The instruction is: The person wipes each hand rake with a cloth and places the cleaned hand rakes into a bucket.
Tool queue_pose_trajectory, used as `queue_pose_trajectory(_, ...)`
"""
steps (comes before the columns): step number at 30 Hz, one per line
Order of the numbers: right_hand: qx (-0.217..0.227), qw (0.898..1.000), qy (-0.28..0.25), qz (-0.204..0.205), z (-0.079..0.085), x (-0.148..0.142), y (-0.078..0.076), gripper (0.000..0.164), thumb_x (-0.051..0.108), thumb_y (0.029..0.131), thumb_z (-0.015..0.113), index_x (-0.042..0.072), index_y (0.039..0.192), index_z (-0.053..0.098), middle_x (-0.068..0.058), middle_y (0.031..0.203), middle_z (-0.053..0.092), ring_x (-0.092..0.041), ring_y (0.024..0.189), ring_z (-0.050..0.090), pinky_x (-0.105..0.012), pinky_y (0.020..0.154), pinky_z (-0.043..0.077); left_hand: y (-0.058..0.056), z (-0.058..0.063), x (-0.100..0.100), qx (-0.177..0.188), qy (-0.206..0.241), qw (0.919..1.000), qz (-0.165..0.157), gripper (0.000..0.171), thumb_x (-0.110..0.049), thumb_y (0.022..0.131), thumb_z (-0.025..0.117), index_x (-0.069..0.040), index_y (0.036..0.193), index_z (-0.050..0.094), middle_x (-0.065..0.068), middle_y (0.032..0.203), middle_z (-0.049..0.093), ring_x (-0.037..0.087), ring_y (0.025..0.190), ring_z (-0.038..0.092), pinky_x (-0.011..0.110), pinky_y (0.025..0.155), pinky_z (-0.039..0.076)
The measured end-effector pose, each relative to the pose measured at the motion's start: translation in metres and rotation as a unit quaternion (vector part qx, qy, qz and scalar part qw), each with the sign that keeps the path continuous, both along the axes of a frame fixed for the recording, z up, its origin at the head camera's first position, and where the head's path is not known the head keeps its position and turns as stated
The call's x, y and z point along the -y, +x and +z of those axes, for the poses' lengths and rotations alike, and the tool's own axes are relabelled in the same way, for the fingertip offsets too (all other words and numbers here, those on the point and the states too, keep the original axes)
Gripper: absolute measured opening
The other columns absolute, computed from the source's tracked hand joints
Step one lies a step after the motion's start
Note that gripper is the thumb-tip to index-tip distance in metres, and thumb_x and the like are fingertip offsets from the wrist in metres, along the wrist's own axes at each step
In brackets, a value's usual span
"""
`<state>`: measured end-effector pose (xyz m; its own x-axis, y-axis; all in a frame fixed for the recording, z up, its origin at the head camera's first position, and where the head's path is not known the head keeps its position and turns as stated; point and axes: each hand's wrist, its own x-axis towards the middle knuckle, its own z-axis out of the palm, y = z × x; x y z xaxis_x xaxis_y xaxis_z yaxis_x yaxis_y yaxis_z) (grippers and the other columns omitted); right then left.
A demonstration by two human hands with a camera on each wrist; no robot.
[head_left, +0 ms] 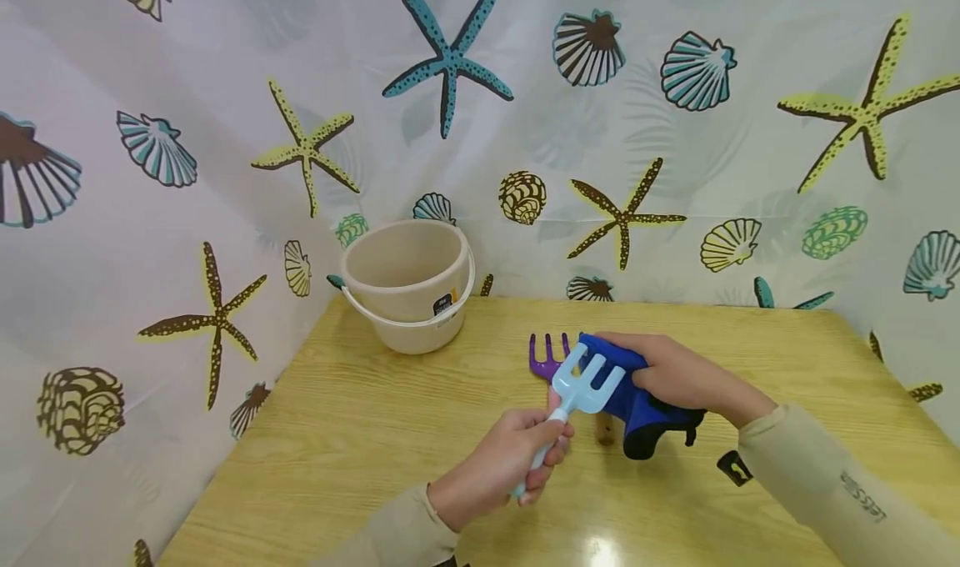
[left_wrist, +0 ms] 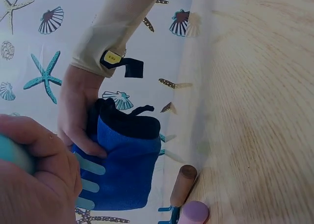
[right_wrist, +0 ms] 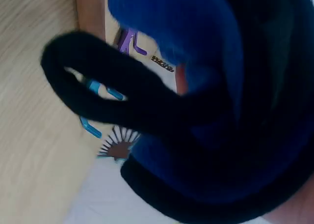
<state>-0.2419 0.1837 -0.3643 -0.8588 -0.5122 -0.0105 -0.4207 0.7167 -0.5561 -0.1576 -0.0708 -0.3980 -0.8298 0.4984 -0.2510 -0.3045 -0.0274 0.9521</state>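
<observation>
My left hand (head_left: 513, 454) grips the handle of a light blue toy garden fork (head_left: 585, 390), its tines pointing up and away. In the head view, those tines overlap a blue cloth pouch (head_left: 637, 408) with black trim; whether they touch it I cannot tell. My right hand (head_left: 678, 371) holds this pouch above the table, its dark mouth tipped toward me. A black loop (right_wrist: 93, 76) hangs from the pouch in the right wrist view. Behind lies a purple fork (head_left: 543, 365), partly hidden. Beside it is a tool's wooden handle (head_left: 603, 429).
A beige bucket (head_left: 405, 292) with a white handle stands at the table's back left. In the left wrist view, a pink handle end (left_wrist: 195, 212) lies near the wooden one. A shell-patterned sheet (head_left: 450, 167) hangs around the wooden table (head_left: 360, 434).
</observation>
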Motion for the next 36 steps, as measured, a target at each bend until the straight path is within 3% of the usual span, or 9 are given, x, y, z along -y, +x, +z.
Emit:
queue_pose_trajectory(5, -0.126, 0.991, 0.03, -0.037, 0.005, 0.007, 0.021, 0.063, -0.004, 0.093, 0.055, 0.015, 0.153, 0.044, -0.019, 0.139, 0.058, -0.03, 0.105, 0.064, -0.044, 0.081, 0.054, 0.0, 0.004, -0.001, -0.013, 0.005, 0.9999, 0.001, 0.027, -0.026, 0.106, 0.049, -0.002, 0.112, 0.059, -0.002, 0.071, 0.048, 0.009, 0.045, 0.033, 0.022, 0.035, 0.03)
queue_pose_trajectory(11, -0.3, 0.949, 0.083, -0.049, 0.002, 0.014, 0.04, 0.067, -0.009, 0.085, 0.063, 0.014, 0.147, 0.05, -0.013, 0.123, 0.064, -0.028, 0.093, 0.066, -0.035, 0.06, 0.054, 0.0, 0.007, -0.004, -0.037, -0.002, 0.9992, 0.011, 0.026, -0.023, 0.105, 0.048, 0.0, 0.113, 0.058, -0.001, 0.071, 0.048, 0.009, 0.044, 0.034, 0.023, 0.035, 0.031)
queue_pose_trajectory(14, -0.327, 0.939, 0.097, -0.04, 0.001, 0.018, 0.041, 0.068, -0.009, 0.083, 0.063, 0.016, 0.146, 0.052, -0.012, 0.122, 0.064, -0.03, 0.094, 0.066, -0.033, 0.056, 0.054, 0.0, 0.005, -0.004, -0.042, -0.005, 0.9991, 0.011, 0.025, -0.022, 0.106, 0.047, 0.0, 0.111, 0.058, -0.001, 0.071, 0.048, 0.009, 0.043, 0.035, 0.023, 0.035, 0.032)
queue_pose_trajectory(17, -0.267, 0.96, 0.077, -0.023, 0.006, 0.016, 0.033, 0.068, -0.01, 0.086, 0.061, 0.019, 0.147, 0.052, -0.011, 0.126, 0.064, -0.031, 0.101, 0.066, -0.037, 0.065, 0.055, 0.0, 0.003, -0.003, -0.041, -0.006, 0.9991, 0.002, 0.025, -0.022, 0.106, 0.046, 0.0, 0.112, 0.058, -0.001, 0.071, 0.047, 0.009, 0.043, 0.035, 0.023, 0.035, 0.032)
queue_pose_trajectory(21, -0.1, 0.995, 0.002, 0.012, 0.01, 0.005, 0.01, 0.07, -0.012, 0.089, 0.053, 0.022, 0.15, 0.049, -0.015, 0.137, 0.06, -0.028, 0.103, 0.063, -0.038, 0.077, 0.051, 0.001, 0.001, -0.001, -0.027, 0.001, 0.9995, -0.013, 0.027, -0.024, 0.106, 0.047, -0.001, 0.114, 0.059, -0.001, 0.072, 0.047, 0.01, 0.045, 0.033, 0.024, 0.036, 0.03)
queue_pose_trajectory(23, -0.012, 0.999, -0.03, 0.018, 0.008, -0.002, 0.001, 0.071, -0.01, 0.089, 0.051, 0.024, 0.151, 0.047, -0.019, 0.141, 0.056, -0.027, 0.099, 0.061, -0.037, 0.077, 0.049, 0.001, -0.001, 0.0, -0.018, 0.01, 0.9996, -0.021, 0.027, -0.024, 0.106, 0.047, -0.001, 0.113, 0.059, 0.0, 0.071, 0.046, 0.011, 0.045, 0.032, 0.024, 0.035, 0.03)
queue_pose_trajectory(27, 0.111, 0.992, -0.066, 0.003, -0.001, -0.008, -0.007, 0.071, -0.003, 0.092, 0.053, 0.024, 0.156, 0.039, -0.023, 0.148, 0.048, -0.029, 0.104, 0.06, -0.039, 0.083, 0.05, 0.001, -0.001, 0.001, -0.005, 0.029, 0.9992, -0.026, 0.026, -0.025, 0.106, 0.048, -0.002, 0.112, 0.059, -0.001, 0.071, 0.045, 0.011, 0.046, 0.03, 0.023, 0.035, 0.028)
queue_pose_trajectory(31, 0.128, 0.988, -0.086, -0.019, -0.004, -0.008, -0.003, 0.073, 0.0, 0.092, 0.053, 0.019, 0.159, 0.031, -0.026, 0.152, 0.042, -0.033, 0.11, 0.059, -0.042, 0.089, 0.051, -0.002, 0.003, 0.001, -0.005, 0.035, 0.9992, -0.017, 0.026, -0.026, 0.107, 0.048, -0.003, 0.111, 0.059, -0.001, 0.072, 0.046, 0.011, 0.046, 0.029, 0.022, 0.035, 0.028)
queue_pose_trajectory(36, 0.014, 0.997, -0.063, -0.043, 0.002, -0.003, 0.018, 0.069, -0.004, 0.093, 0.05, 0.011, 0.158, 0.032, -0.027, 0.15, 0.044, -0.038, 0.115, 0.06, -0.052, 0.09, 0.055, -0.002, 0.007, 0.001, -0.007, 0.03, 0.9995, -0.01, 0.027, -0.026, 0.107, 0.049, -0.002, 0.112, 0.06, -0.001, 0.072, 0.048, 0.01, 0.045, 0.031, 0.022, 0.035, 0.029)
